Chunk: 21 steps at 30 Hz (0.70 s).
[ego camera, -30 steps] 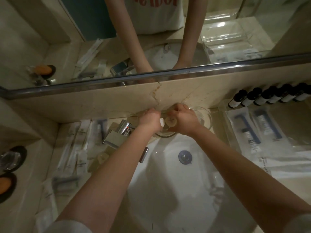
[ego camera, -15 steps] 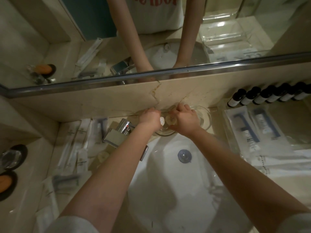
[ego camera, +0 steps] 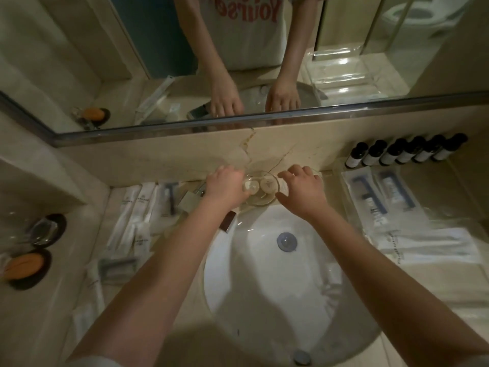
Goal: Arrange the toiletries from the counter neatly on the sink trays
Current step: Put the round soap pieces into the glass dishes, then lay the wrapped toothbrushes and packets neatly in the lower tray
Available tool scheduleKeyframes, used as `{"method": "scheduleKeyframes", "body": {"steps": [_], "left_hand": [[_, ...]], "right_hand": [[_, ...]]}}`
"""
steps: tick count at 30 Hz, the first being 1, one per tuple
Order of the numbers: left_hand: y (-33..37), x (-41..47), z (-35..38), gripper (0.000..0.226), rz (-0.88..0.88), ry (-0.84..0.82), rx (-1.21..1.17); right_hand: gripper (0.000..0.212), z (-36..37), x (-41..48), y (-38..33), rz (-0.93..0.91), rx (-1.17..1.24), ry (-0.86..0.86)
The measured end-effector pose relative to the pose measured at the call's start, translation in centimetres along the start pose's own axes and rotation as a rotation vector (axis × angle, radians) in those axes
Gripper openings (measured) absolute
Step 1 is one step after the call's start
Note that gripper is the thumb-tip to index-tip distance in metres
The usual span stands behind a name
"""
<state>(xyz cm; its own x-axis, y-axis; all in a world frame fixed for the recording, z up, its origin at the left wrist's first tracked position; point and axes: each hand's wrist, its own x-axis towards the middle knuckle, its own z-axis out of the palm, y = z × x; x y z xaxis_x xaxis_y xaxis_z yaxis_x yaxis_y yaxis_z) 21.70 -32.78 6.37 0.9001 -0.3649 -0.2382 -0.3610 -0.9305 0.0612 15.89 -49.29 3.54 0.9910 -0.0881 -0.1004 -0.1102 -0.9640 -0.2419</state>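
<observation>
- Centrally, two round pale toiletries (ego camera: 267, 184) are seen lying side by side in a clear glass dish (ego camera: 260, 203), which is set on the table (ego camera: 436, 274) behind the sink (ego camera: 264, 287), against the wall.
- The dish's left rim is met by the left hand (ego camera: 225, 185); its fingers (ego camera: 238, 177) are curled, and whether anything is gripped cannot be told.
- The right hand (ego camera: 303, 193) is held at the right rim, fingers (ego camera: 287, 176) spread apart.
- Dark bottles (ego camera: 397, 153) are lined up at the far right.

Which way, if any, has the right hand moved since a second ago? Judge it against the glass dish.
Yes. The right hand has drawn rightward off the round soap in the glass dish, to the dish's right rim.
</observation>
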Motion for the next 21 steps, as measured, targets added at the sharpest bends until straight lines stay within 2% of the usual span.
{"method": "scheduleKeyframes", "body": {"steps": [10,21], "left_hand": [[-2.2,-12.0,-0.4,0.045,-0.036,0.164,-0.100],[-9.6,-24.0,7.4,0.048,-0.239,0.000,-0.127]], "right_hand": [[0.048,-1.9,-9.6,-4.6,-0.069,0.006,0.069],[0.049,4.3,-17.0,-13.2,-0.283,-0.025,-0.135]]}}
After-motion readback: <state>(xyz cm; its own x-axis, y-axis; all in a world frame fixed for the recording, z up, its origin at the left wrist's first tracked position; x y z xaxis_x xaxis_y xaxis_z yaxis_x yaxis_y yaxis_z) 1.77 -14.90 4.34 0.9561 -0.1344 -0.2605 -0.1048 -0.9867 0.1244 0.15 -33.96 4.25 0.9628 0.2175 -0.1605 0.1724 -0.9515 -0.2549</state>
